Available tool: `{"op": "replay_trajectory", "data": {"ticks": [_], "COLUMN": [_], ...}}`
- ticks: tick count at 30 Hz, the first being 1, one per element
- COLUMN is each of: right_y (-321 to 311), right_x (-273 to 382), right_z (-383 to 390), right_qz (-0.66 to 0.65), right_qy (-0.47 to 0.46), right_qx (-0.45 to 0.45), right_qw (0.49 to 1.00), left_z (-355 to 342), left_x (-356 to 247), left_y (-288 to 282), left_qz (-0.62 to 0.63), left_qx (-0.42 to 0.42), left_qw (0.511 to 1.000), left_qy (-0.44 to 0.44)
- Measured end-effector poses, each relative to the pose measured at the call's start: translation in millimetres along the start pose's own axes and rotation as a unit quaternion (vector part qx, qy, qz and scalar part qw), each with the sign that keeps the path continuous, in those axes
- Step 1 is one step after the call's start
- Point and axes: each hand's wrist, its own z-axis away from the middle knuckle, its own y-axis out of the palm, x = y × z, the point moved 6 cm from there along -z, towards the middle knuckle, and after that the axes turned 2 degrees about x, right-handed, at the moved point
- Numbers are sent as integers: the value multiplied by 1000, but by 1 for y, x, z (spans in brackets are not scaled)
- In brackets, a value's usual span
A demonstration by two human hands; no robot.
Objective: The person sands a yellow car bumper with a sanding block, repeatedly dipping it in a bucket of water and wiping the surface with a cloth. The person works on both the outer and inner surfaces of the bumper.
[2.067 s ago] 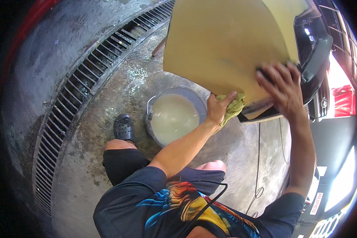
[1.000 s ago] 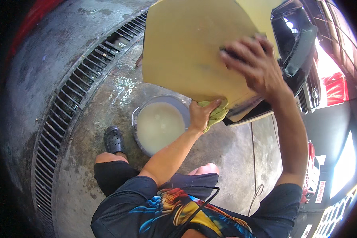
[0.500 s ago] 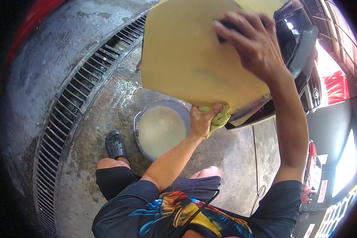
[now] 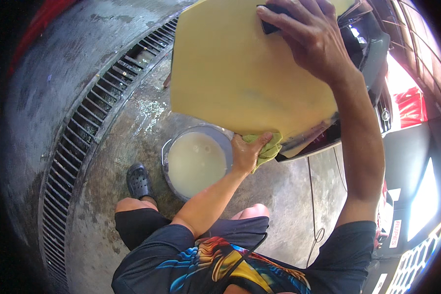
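A large car body panel (image 4: 220, 73) with a matte yellow-tan coat fills the upper middle, smudged grey in places. My right hand (image 4: 313, 36) reaches to its far part and presses a small black sanding block (image 4: 268, 22) flat on it, fingers curled over the block. Most of the block's top is hidden by those fingers. At the panel's near edge, my left hand (image 4: 245, 154) grips a folded green cloth (image 4: 268, 149) and touches the edge with it. Just left of that hand stands a grey bucket (image 4: 165, 169) of cloudy, pale water (image 4: 198, 161).
A metal floor drain grate (image 4: 85, 112) curves along the left. My foot in a dark clog (image 4: 139, 180) is beside the bucket. A thin cable (image 4: 312, 196) lies on the wet concrete floor (image 4: 284, 196). Dark glossy car parts (image 4: 372, 63) stand right of the panel.
My right hand has slid the sanding block farther away and slightly left across the panel. My left hand stays at the near edge with the cloth.
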Motion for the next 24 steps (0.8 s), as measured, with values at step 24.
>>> {"op": "replay_trajectory", "data": {"ticks": [24], "right_y": [-41], "right_x": [54], "right_z": [115], "right_qz": [27], "right_qy": [91], "right_qx": [33], "right_qw": [995], "left_z": [-5], "left_x": [2], "left_y": [1], "left_qz": [12], "left_qx": [2], "left_qw": [1000], "left_qy": [-5]}}
